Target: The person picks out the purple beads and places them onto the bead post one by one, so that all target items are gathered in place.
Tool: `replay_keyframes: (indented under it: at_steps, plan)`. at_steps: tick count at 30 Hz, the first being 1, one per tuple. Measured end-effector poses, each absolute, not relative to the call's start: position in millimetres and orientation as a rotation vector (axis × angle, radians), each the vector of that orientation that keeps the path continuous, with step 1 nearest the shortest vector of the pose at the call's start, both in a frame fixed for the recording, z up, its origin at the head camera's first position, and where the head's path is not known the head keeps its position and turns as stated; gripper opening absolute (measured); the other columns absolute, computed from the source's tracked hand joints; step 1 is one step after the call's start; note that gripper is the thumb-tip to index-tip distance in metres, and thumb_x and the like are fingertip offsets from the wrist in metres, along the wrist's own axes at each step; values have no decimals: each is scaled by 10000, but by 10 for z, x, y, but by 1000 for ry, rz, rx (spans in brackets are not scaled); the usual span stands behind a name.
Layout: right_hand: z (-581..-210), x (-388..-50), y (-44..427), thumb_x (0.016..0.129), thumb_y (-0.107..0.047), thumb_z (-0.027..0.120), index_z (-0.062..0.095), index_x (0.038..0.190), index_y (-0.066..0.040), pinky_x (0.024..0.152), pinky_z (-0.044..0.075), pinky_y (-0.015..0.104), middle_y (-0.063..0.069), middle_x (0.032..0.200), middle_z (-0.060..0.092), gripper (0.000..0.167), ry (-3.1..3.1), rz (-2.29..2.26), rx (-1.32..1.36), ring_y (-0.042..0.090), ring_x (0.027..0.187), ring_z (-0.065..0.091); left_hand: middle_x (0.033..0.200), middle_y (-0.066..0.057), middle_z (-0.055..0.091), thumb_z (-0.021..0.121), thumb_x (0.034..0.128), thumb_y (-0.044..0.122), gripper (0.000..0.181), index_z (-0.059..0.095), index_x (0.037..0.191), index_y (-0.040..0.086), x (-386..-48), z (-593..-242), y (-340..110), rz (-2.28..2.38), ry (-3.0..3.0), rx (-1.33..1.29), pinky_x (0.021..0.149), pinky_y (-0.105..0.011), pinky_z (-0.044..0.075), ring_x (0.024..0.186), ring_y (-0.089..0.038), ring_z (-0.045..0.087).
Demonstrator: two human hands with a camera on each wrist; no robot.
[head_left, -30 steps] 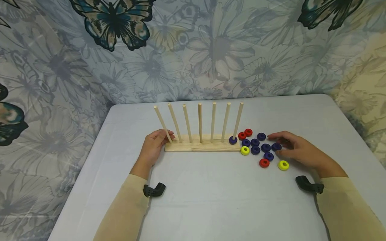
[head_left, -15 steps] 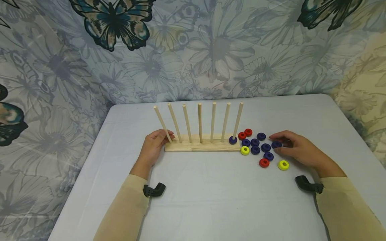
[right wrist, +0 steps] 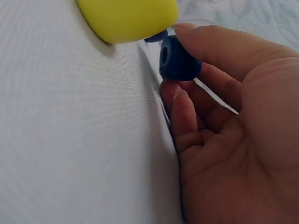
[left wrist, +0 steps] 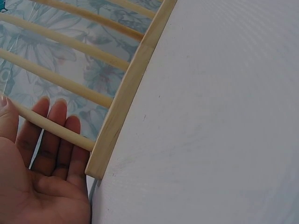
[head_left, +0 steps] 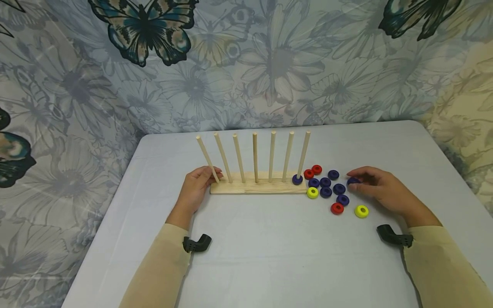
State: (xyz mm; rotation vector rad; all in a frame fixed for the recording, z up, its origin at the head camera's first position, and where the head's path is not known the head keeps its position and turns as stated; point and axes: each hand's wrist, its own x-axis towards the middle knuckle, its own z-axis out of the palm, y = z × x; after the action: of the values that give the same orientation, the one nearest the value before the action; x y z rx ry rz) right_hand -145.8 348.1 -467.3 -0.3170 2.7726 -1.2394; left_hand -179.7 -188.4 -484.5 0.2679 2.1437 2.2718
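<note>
Right hand (head_left: pixel 387 192) pinching ring (right wrist: pixel 181 64) right of rack (head_left: pixel 262 187); left hand (head_left: pixel 193 188) grasping its leftmost peg (left wrist: pixel 60 129), left-wrist view alone showing palm (left wrist: pixel 37 198).

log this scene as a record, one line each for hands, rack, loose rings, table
left hand: holds leftmost peg
right hand: pinches blue ring
rack: wooden, seven pegs, another blue ring on rightmost peg
loose: three red rings, two yellow rings, six more blue rings
table: white, under everything
</note>
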Motion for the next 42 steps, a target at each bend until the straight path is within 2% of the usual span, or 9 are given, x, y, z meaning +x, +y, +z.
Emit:
replay_keyframes:
  at_steps: [7,14,22,28,36,42]
  plan:
    - [-4645,-1440,3469,1063,-230,770,701,1367,-57,833,438,108,108,1267,665,356,2794,-1284,-275,133,1049,556,1079,-154,759,543,1174,218,425,691,1215,-179,-1800,-4856,-1892,2277,2138,267,987,-348,566,1089,-240,720]
    - [-4625,-1422,3457,1061,-198,771,695,1360,-39,768,461,145,91,1215,668,347,2810,-1344,-251,157,1007,540,1108,-208,751,540,1176,229,420,707,1210,-154,-1801,-4853,-1891,2244,2168,260,1001,-339,557,1102,-228,714]
    - [-4619,-1415,3455,1060,-219,775,687,1380,-54,704,474,203,51,1248,671,371,2820,-1339,-238,148,1006,552,1117,-248,738,534,1180,216,417,702,1206,-165,-1802,-4854,-1892,2243,2169,275,994,-349,562,1092,-231,715]
    - [-4616,-1411,3446,1050,-195,786,689,1372,-48,666,471,236,58,1224,669,367,2822,-1362,-248,156,981,545,1096,-206,748,544,1177,224,419,703,1205,-163,-1810,-4855,-1893,2254,2161,281,996,-361,565,1095,-248,714]
    - [-4600,-1413,3436,1045,-238,796,688,1390,-67,638,459,261,96,1234,654,400,2835,-1325,-181,185,983,520,1083,-171,756,538,1178,209,413,701,1206,-169,-1805,-4853,-1895,2253,2164,289,998,-365,566,1109,-277,712]
    - [-4585,-1418,3439,1048,-232,792,696,1391,-63,665,480,237,44,1268,682,394,2836,-1336,-156,156,972,571,1081,-155,760,538,1179,211,411,702,1208,-165,-1809,-4848,-1889,2251,2164,278,996,-359,566,1109,-277,714]
